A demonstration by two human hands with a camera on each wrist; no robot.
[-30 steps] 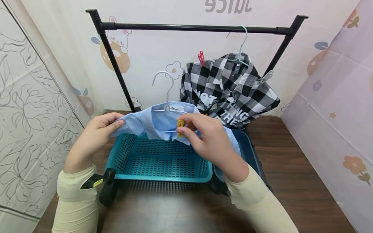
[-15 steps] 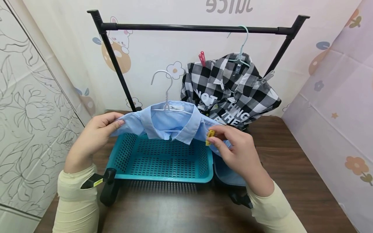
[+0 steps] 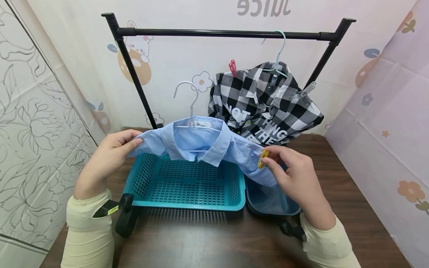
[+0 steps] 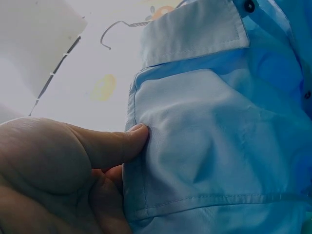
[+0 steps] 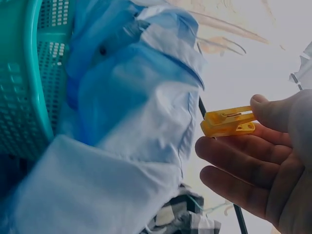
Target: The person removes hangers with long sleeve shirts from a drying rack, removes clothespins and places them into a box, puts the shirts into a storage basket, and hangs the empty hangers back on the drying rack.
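A light blue collared shirt [image 3: 214,147] hangs on a pale hanger [image 3: 191,108], held up over the teal basket. My left hand [image 3: 112,154] pinches the shirt's shoulder at the left, thumb on top, as the left wrist view [image 4: 63,165] also shows. In my right hand [image 3: 298,175] a yellow clothespin [image 3: 263,159] is pinched between thumb and fingers. It is beside the shirt's right sleeve; in the right wrist view the clothespin [image 5: 228,122] is apart from the cloth. The hanger's hook is free of the rail.
A black rack's rail [image 3: 201,32] crosses the back. From it hangs a black-and-white checked shirt [image 3: 264,100] with a red clothespin [image 3: 232,68] and a grey clothespin [image 3: 307,89] on its shoulders. Below are a teal basket [image 3: 187,206] and a dark blue bin [image 3: 275,210].
My right hand has carried the yellow clothespin from in front of the collar rightward to the sleeve, uncovering the right collar. My left hand keeps its pinch on the shirt, nearly still.
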